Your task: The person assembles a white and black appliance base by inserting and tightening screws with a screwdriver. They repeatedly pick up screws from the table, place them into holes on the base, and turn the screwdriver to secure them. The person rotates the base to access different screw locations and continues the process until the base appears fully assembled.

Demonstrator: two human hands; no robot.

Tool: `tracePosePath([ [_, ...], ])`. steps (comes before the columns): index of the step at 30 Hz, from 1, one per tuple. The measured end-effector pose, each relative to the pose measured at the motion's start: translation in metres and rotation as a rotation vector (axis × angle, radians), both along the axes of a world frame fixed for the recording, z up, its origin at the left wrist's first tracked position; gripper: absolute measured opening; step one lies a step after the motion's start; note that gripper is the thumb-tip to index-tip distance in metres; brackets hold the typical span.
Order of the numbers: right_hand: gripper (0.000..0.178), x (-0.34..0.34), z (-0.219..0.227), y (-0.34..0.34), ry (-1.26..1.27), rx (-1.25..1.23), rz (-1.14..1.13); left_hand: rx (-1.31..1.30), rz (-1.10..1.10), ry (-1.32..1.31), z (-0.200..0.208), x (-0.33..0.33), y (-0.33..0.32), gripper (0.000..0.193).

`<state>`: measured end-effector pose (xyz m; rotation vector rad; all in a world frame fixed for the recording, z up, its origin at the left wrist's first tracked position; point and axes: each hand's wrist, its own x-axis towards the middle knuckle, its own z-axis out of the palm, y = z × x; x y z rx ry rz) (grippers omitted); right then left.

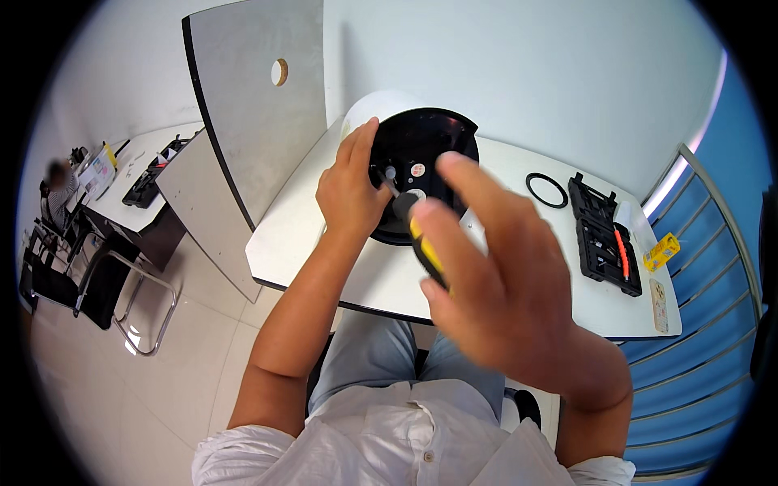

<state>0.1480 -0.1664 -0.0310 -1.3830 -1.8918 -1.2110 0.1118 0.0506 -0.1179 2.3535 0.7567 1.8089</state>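
On the white table, a black round shell (425, 125) stands tilted with its hollow inside facing me. My left hand (350, 190) grips its left side, fingers stretched along the outside and thumb at the inner edge. My right hand (510, 279), slightly blurred, has its fingers and thumb around the black-and-yellow handle of a screwdriver (420, 239). The thin shaft reaches up and left into the shell, near my left thumb; whether its tip sits on a screw is too small to tell. A round white sticker (418, 170) shows inside the shell. Behind it is a white rounded piece (381, 105).
To the right lie a black ring (547, 190) and an open black tool case (596, 235) with an orange-red tool (622, 255). A yellow box (661, 252) stands by the metal railing (713, 194). A grey partition (259, 49) rises at the left; beyond it are chairs and a person (61, 194).
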Motion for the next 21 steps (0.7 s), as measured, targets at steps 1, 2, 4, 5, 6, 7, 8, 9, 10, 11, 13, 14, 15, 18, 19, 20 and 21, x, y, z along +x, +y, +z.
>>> tracePosePath([
  [1,0.049,0.002,-0.002,0.003,-0.047,0.008,0.057,-0.013,0.004,0.015,0.001,-0.002,-0.001,0.087],
  [2,0.044,0.003,-0.006,0.002,-0.118,-0.008,0.091,-0.031,0.000,0.029,0.002,-0.002,-0.005,0.087],
  [4,0.035,0.002,-0.013,-0.002,-0.158,-0.026,0.091,-0.046,-0.005,0.039,0.003,0.001,-0.007,0.087],
  [5,0.031,-0.003,-0.018,-0.006,-0.126,-0.028,0.059,-0.044,-0.003,0.035,0.002,0.002,-0.008,0.087],
  [6,0.022,-0.005,-0.018,-0.005,-0.074,0.007,0.047,-0.043,-0.002,0.031,0.002,0.003,-0.009,0.087],
  [7,0.014,-0.007,-0.017,-0.004,-0.024,0.042,0.037,-0.047,0.002,0.021,0.001,0.003,-0.009,0.087],
  [8,0.016,-0.007,-0.015,-0.003,-0.004,0.044,0.016,-0.050,0.010,0.016,0.000,0.003,-0.009,0.088],
  [9,0.017,-0.007,-0.014,-0.003,0.015,0.045,-0.006,-0.053,0.018,0.010,0.000,0.002,-0.009,0.088],
  [10,0.023,-0.007,-0.013,-0.005,0.032,0.008,0.005,-0.050,0.026,0.005,0.000,0.002,-0.008,0.088],
  [11,0.029,-0.007,-0.012,-0.007,0.047,-0.028,0.012,-0.048,0.030,-0.002,0.001,0.001,-0.007,0.089],
  [13,0.036,-0.007,-0.016,-0.006,0.061,-0.046,0.048,-0.045,0.030,-0.018,0.000,0.002,-0.005,0.089],
  [14,0.036,-0.008,-0.018,-0.006,0.059,-0.045,0.047,-0.043,0.026,-0.027,0.000,0.003,-0.005,0.089],
  [15,0.037,-0.008,-0.020,-0.006,0.057,-0.043,0.045,-0.042,0.022,-0.036,-0.001,0.003,-0.005,0.089],
  [18,0.041,-0.012,-0.024,-0.013,0.015,-0.072,-0.071,-0.019,0.019,-0.029,0.000,0.002,-0.006,0.089],
  [19,0.042,-0.013,-0.024,-0.015,0.005,-0.093,-0.118,-0.035,0.022,-0.025,0.000,0.003,-0.006,0.089],
  [20,0.042,-0.011,-0.024,-0.016,0.021,-0.121,-0.142,-0.049,0.028,-0.020,0.001,0.003,-0.006,0.089],
  [21,0.042,-0.010,-0.024,-0.016,0.022,-0.119,-0.141,-0.062,0.034,-0.015,0.001,0.004,-0.006,0.089],
])
